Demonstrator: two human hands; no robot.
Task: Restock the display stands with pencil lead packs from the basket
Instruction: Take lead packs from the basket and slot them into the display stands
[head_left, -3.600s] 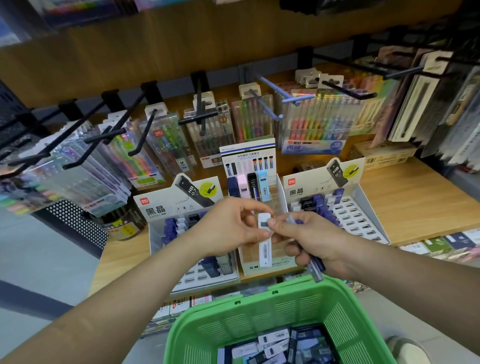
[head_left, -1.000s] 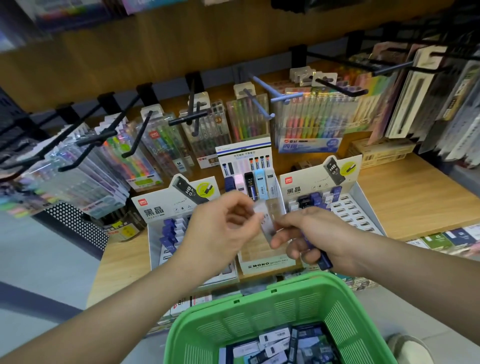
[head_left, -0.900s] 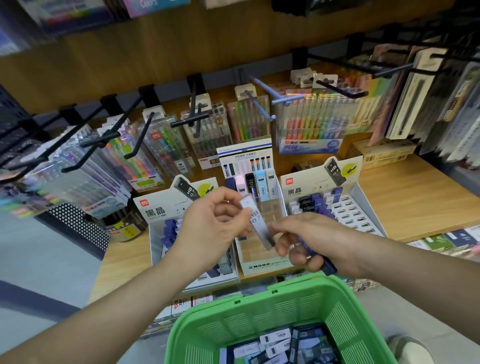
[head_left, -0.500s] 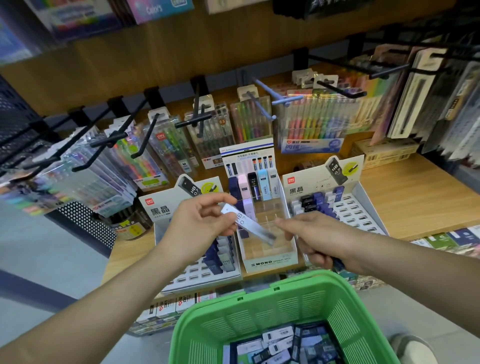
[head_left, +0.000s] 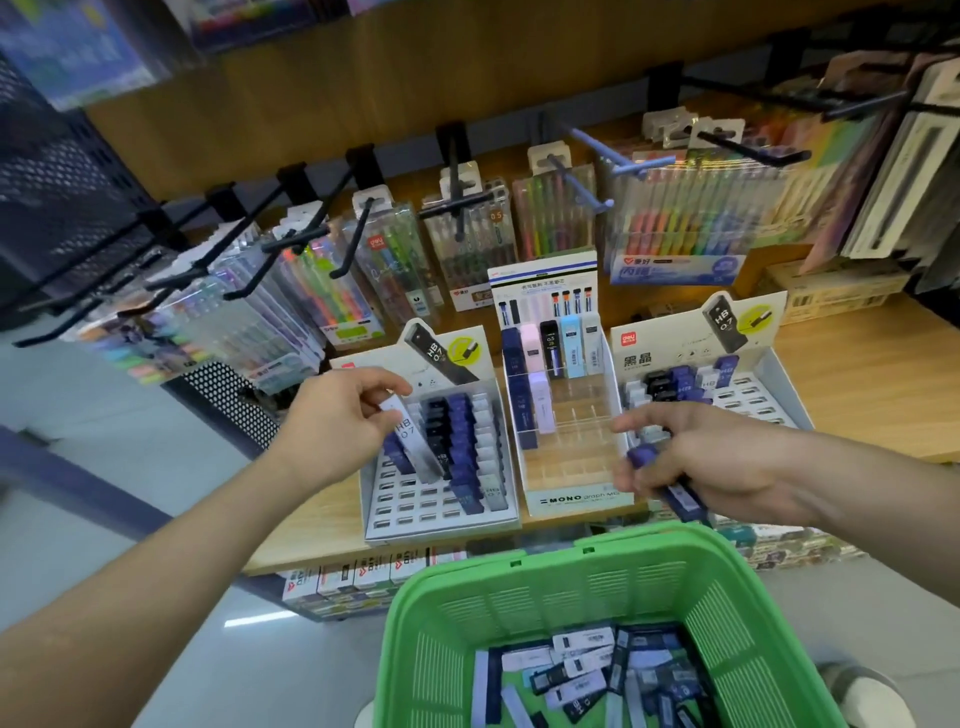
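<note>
My left hand (head_left: 337, 415) pinches a clear HB 0.7 lead pack (head_left: 415, 441) over the left display stand (head_left: 410, 514), its lower end among the dark blue packs there. My right hand (head_left: 711, 457) grips a few dark blue lead packs (head_left: 670, 483) in front of the right display stand (head_left: 769, 400). Between them stands the MONO stand (head_left: 576, 499) with a few packs at its back and left. The green basket (head_left: 519, 587) below holds several loose lead packs (head_left: 582, 670).
Black hooks (head_left: 291, 239) with hanging pen and highlighter packs (head_left: 675, 228) jut out above the stands. The wooden shelf (head_left: 862, 384) runs right. Boxed stock (head_left: 353, 571) sits under the shelf edge. A black perforated panel (head_left: 223, 400) stands at left.
My left hand took the clear pack from my right hand and carried it left, down onto the left stand. My right hand stayed put with the blue packs.
</note>
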